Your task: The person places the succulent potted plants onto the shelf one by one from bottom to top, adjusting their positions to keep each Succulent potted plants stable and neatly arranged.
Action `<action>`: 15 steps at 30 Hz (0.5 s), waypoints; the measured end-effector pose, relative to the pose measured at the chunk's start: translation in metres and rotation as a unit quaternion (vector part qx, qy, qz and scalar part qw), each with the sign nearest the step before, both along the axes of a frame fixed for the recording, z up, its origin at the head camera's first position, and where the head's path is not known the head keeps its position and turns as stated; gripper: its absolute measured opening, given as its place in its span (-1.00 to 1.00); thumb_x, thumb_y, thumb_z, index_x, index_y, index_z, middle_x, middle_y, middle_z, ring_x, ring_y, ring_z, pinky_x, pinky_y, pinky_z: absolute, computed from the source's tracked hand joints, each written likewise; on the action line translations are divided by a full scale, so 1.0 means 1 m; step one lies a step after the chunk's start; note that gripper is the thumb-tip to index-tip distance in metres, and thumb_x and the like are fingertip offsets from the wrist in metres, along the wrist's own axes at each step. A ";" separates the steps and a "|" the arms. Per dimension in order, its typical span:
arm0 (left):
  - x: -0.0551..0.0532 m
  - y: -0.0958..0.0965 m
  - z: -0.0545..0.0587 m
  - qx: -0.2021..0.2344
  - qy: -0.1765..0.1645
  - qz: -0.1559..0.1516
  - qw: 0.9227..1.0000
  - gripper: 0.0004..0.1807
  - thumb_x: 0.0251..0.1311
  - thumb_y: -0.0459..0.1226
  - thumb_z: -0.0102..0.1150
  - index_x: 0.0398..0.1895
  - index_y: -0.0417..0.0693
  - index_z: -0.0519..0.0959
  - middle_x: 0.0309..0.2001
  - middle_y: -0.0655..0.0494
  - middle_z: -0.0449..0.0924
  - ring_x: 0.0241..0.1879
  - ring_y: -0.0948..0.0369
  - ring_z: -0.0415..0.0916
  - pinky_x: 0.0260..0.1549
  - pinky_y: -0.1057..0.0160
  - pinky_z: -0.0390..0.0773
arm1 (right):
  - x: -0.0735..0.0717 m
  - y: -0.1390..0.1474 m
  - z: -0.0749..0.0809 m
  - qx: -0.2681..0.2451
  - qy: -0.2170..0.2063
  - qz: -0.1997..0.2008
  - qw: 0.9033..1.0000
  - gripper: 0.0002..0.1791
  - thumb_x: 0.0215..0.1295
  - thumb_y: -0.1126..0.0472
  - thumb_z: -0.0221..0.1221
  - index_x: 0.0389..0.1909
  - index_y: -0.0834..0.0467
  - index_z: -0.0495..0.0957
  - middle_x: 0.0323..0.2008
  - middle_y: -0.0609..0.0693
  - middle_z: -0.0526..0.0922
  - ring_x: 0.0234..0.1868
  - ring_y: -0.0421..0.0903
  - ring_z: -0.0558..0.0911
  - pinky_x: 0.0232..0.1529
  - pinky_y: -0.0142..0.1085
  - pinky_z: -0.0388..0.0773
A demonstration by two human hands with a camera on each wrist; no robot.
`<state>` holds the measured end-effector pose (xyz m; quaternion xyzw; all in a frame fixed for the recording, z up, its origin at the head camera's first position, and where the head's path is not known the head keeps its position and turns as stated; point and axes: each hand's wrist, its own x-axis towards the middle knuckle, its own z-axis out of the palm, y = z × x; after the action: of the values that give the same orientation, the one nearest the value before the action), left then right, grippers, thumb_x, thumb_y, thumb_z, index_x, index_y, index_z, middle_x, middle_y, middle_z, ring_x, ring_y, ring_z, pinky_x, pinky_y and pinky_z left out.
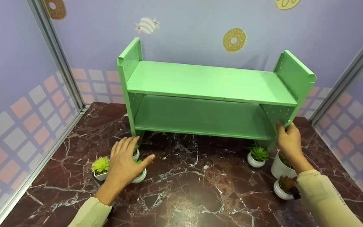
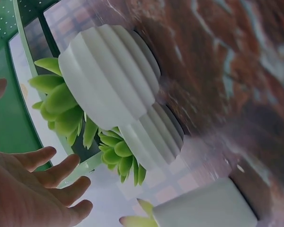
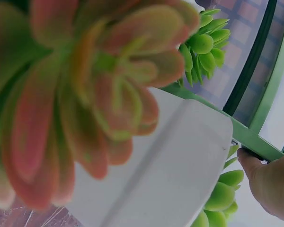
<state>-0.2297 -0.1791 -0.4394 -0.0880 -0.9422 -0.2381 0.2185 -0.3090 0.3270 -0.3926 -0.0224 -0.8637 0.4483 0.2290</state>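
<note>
A green two-tier shelf (image 1: 210, 82) stands on the dark marbled tabletop (image 1: 187, 189). My right hand (image 1: 290, 140) grips the lower front edge of its right side panel; in the right wrist view, part of that hand (image 3: 272, 184) meets the green edge. Fingers spread and holding nothing, my left hand (image 1: 123, 160) hovers near the shelf's lower left leg, over small potted succulents. It partly hides a round ribbed pot (image 1: 140, 177) and another one behind. In the left wrist view, two ribbed white pots (image 2: 109, 75) sit beyond the straight fingers (image 2: 61, 170).
Beside the left forearm is a square white pot (image 1: 100, 175) with a yellow-green succulent. On the right stand a small succulent (image 1: 259, 154), a larger white pot (image 1: 280, 167) and a reddish succulent (image 1: 286, 183) close to the right sleeve. Patterned walls (image 1: 184, 37) enclose the table.
</note>
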 end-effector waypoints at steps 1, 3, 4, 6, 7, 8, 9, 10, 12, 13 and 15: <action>0.000 -0.001 0.001 0.000 -0.001 0.001 1.000 -0.02 0.10 0.33 0.17 0.39 -0.20 0.34 0.32 -0.23 0.32 0.36 -0.16 0.10 0.34 -0.12 -0.12 | 0.000 0.000 0.000 0.008 0.001 -0.005 1.000 -0.47 0.55 -0.02 -0.13 0.12 0.39 0.41 -0.17 0.29 0.54 -0.21 0.05 0.54 -0.26 -0.27 0.43; 0.001 -0.003 0.003 0.004 -0.003 0.006 1.000 -0.01 0.10 0.33 0.17 0.39 -0.20 0.34 0.32 -0.22 0.31 0.37 -0.16 0.07 0.34 -0.14 -0.12 | 0.001 0.001 0.000 0.018 0.004 -0.009 1.000 -0.51 0.55 0.00 -0.11 0.06 0.39 0.43 -0.24 0.26 0.52 -0.28 0.01 0.49 -0.33 -0.31 0.39; 0.001 -0.005 0.003 0.006 -0.003 0.009 1.000 -0.01 0.09 0.33 0.18 0.39 -0.20 0.33 0.33 -0.21 0.30 0.38 -0.16 0.06 0.34 -0.14 -0.12 | 0.001 0.001 -0.001 0.021 0.006 -0.008 1.000 -0.53 0.55 0.01 -0.11 0.03 0.39 0.43 -0.27 0.26 0.51 -0.30 0.02 0.48 -0.35 -0.32 0.38; 0.002 -0.007 0.005 0.015 -0.004 0.016 1.000 0.00 0.08 0.33 0.19 0.39 -0.20 0.33 0.34 -0.20 0.28 0.39 -0.15 0.04 0.34 -0.16 -0.14 | 0.001 0.001 0.000 0.028 0.008 -0.011 1.000 -0.54 0.55 0.03 -0.11 0.02 0.40 0.44 -0.23 0.28 0.54 -0.26 0.04 0.51 -0.33 -0.32 0.39; 0.003 -0.009 0.005 0.019 -0.004 0.019 1.000 0.00 0.08 0.33 0.20 0.39 -0.20 0.32 0.35 -0.20 0.28 0.39 -0.15 0.02 0.34 -0.16 -0.15 | 0.001 0.001 0.001 0.031 0.009 -0.011 0.999 -0.54 0.54 0.04 -0.11 0.02 0.40 0.44 -0.19 0.30 0.55 -0.23 0.06 0.52 -0.31 -0.32 0.39; 0.005 -0.011 0.005 0.022 -0.005 0.022 0.999 0.01 0.07 0.33 0.20 0.39 -0.20 0.32 0.35 -0.20 0.27 0.39 -0.15 0.01 0.34 -0.17 -0.15 | 0.000 0.001 0.001 0.033 0.010 -0.011 0.999 -0.54 0.54 0.05 -0.11 0.03 0.41 0.44 -0.15 0.33 0.56 -0.19 0.09 0.53 -0.30 -0.31 0.39; 0.005 -0.013 0.005 0.025 -0.004 0.024 0.999 0.01 0.06 0.33 0.21 0.40 -0.20 0.31 0.35 -0.20 0.26 0.40 -0.14 0.01 0.34 -0.17 -0.16 | 0.000 0.001 0.001 0.036 0.009 -0.012 0.999 -0.54 0.54 0.05 -0.12 0.03 0.41 0.44 -0.14 0.35 0.56 -0.18 0.12 0.54 -0.30 -0.29 0.40; 0.006 -0.015 0.005 0.026 -0.003 0.026 0.999 0.02 0.06 0.32 0.23 0.40 -0.21 0.31 0.35 -0.20 0.26 0.40 -0.14 0.00 0.34 -0.17 -0.17 | 0.000 0.002 0.001 0.039 0.009 -0.014 0.999 -0.54 0.54 0.06 -0.12 0.03 0.42 0.44 -0.13 0.36 0.57 -0.17 0.14 0.55 -0.29 -0.28 0.41; 0.008 -0.019 0.004 0.029 -0.001 0.029 0.999 0.02 0.05 0.30 0.26 0.40 -0.22 0.30 0.35 -0.21 0.26 0.40 -0.14 0.00 0.34 -0.17 -0.18 | 0.000 0.002 0.001 0.044 0.007 -0.016 0.999 -0.54 0.54 0.07 -0.12 0.03 0.43 0.43 -0.12 0.38 0.56 -0.14 0.17 0.55 -0.25 -0.23 0.41; 0.008 -0.021 0.004 0.030 0.000 0.031 0.999 0.02 0.04 0.28 0.28 0.40 -0.23 0.30 0.35 -0.22 0.26 0.40 -0.14 0.00 0.34 -0.17 -0.18 | 0.001 0.003 0.001 0.046 0.006 -0.014 0.999 -0.54 0.54 0.07 -0.12 0.03 0.44 0.42 -0.12 0.39 0.56 -0.13 0.18 0.55 -0.22 -0.18 0.42; 0.009 -0.025 0.003 0.033 -0.005 0.036 0.999 0.04 0.03 0.27 0.30 0.41 -0.24 0.27 0.36 -0.24 0.24 0.40 -0.15 -0.01 0.34 -0.18 -0.17 | 0.001 0.005 0.000 0.048 0.002 -0.007 0.999 -0.53 0.54 0.07 -0.14 0.03 0.46 0.40 -0.11 0.42 0.54 -0.12 0.22 0.54 -0.18 -0.06 0.43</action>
<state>-0.2205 -0.2045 -0.4362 -0.0454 -0.9374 -0.2617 0.2253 -0.3081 0.3315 -0.3923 -0.0166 -0.8836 0.4051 0.2342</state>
